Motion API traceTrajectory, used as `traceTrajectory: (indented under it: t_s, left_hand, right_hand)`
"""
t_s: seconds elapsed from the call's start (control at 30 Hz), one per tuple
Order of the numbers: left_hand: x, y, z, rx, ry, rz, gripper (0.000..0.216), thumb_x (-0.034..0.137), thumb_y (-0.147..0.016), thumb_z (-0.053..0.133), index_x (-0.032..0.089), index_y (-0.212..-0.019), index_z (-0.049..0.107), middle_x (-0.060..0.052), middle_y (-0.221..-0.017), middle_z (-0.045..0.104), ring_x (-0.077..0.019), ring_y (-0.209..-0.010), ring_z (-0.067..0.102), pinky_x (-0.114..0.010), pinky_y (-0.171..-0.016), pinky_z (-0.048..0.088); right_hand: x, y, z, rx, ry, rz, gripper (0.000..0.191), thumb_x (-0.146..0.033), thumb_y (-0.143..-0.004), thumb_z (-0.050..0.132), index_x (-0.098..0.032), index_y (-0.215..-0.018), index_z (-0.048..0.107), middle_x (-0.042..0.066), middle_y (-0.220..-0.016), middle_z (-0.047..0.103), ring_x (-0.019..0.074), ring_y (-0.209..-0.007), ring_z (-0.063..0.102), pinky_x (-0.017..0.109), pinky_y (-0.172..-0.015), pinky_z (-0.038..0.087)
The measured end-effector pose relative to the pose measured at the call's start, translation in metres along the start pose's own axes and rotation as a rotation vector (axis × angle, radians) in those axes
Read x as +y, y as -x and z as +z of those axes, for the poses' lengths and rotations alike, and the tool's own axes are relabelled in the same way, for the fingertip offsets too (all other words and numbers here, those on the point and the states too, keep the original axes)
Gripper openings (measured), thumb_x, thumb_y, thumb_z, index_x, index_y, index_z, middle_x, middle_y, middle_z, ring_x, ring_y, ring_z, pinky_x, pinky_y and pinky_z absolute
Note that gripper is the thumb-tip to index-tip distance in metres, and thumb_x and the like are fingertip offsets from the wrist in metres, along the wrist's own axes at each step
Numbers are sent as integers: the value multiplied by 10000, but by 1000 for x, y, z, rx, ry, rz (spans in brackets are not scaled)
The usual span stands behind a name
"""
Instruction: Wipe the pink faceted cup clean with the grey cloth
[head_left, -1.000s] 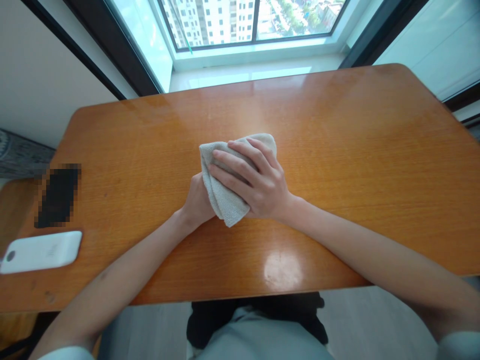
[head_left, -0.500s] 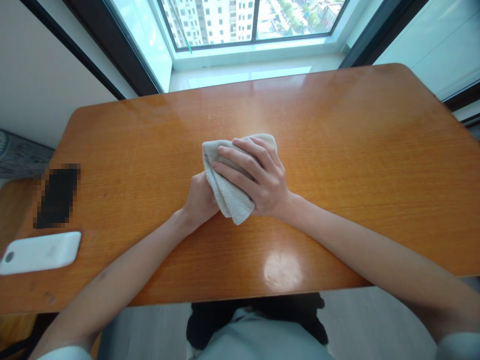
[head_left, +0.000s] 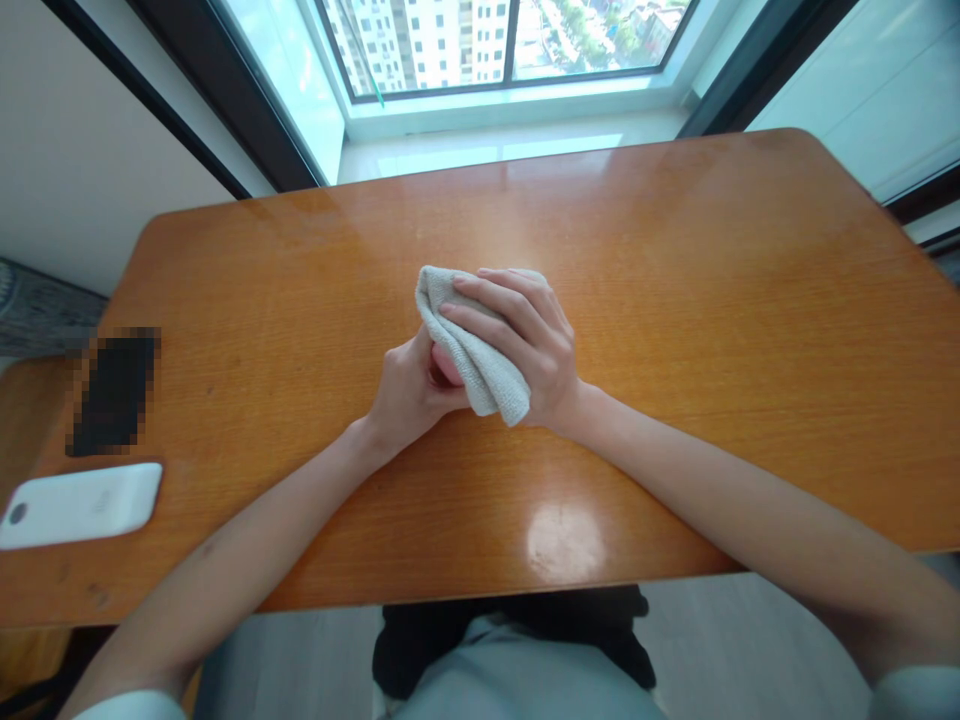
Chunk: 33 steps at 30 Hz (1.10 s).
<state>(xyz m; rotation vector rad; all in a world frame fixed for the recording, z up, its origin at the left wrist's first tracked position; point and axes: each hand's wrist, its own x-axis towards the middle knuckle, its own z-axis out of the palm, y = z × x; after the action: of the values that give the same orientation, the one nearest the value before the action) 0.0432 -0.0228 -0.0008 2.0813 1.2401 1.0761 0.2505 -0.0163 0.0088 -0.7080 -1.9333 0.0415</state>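
A folded light-grey cloth (head_left: 487, 375) is draped over a smooth pink object (head_left: 448, 366), of which only a small rounded part shows. My left hand (head_left: 411, 382) is wrapped round the pink object from the left, with its thumb up against the cloth and its other fingers partly hidden. From the right, my right hand (head_left: 529, 340) presses over the cloth, fingers curved across its top. Both hands are above the middle of the wooden table (head_left: 690, 420). The kind of the pink object cannot be made out.
A white phone-like item (head_left: 82, 505) lies at the table's left edge. Beyond it is a dark, pixelated rectangle (head_left: 116, 395). The far edge of the table meets a window sill (head_left: 487, 150). A patterned grey item (head_left: 45, 310) stands off to the left.
The cloth has shifted right and its near corner has lifted, turning with my right hand. Part of the pink object in my left hand now shows.
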Motion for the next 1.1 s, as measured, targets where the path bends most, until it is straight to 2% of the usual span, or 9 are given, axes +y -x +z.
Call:
traceTrajectory:
  t_s: [0.2, 0.33, 0.47, 0.57, 0.83, 1.1]
  left_hand:
    - [11, -3, -5, 10, -1, 33, 434, 454, -830, 885, 234, -1085, 611, 58, -782, 684, -110, -611, 565, -243, -560, 466]
    - [12, -4, -4, 11, 36, 10, 509, 354, -743, 885, 239, -1173, 637, 70, -797, 691, -106, -616, 550, -222, -565, 478]
    - [12, -4, -3, 20, 18, -14, 557, 284, -717, 861, 235, -1231, 654, 60, -834, 711, -106, -635, 570, -214, -616, 509]
    - [13, -4, -3, 21, -2, -25, 586, 293, -718, 861, 232, -1265, 658, 53, -845, 720, -108, -640, 565, -215, -635, 518]
    - [12, -3, -4, 21, 2, -8, 646, 315, -750, 841, 223, -1360, 649, 35, -893, 744, -114, -663, 590, -221, -657, 525]
    - [13, -4, -5, 11, -9, -47, 674, 347, -755, 824, 229, -1392, 639, -1, -975, 779, -143, -725, 626, -249, -692, 539]
  right_hand:
    - [-4, -3, -4, 7, -62, 77, 497, -499, -1126, 546, -361, -1596, 634, 69, -1565, 715, 383, -1471, 661, 628, -1264, 516]
    - [-4, -3, -5, -6, -114, 145, 487, -527, -1134, 526, -370, -1577, 652, 69, -1559, 714, 388, -1481, 654, 655, -1276, 510]
    - [-2, -4, -4, -4, -128, 164, 518, -559, -1145, 460, -325, -1556, 673, 87, -1560, 716, 377, -1483, 654, 643, -1289, 503]
    - [-1, -5, -4, 5, -135, 164, 544, -561, -1153, 407, -299, -1547, 676, 95, -1561, 717, 363, -1477, 661, 623, -1281, 513]
    - [4, -6, -3, 57, -188, 151, 529, -566, -1150, 421, -277, -1504, 686, 121, -1510, 745, 357, -1412, 703, 620, -1228, 555]
    - [9, -3, 2, 90, -242, 272, 438, -515, -1154, 457, -321, -1468, 692, 81, -1485, 760, 333, -1409, 700, 590, -1226, 577]
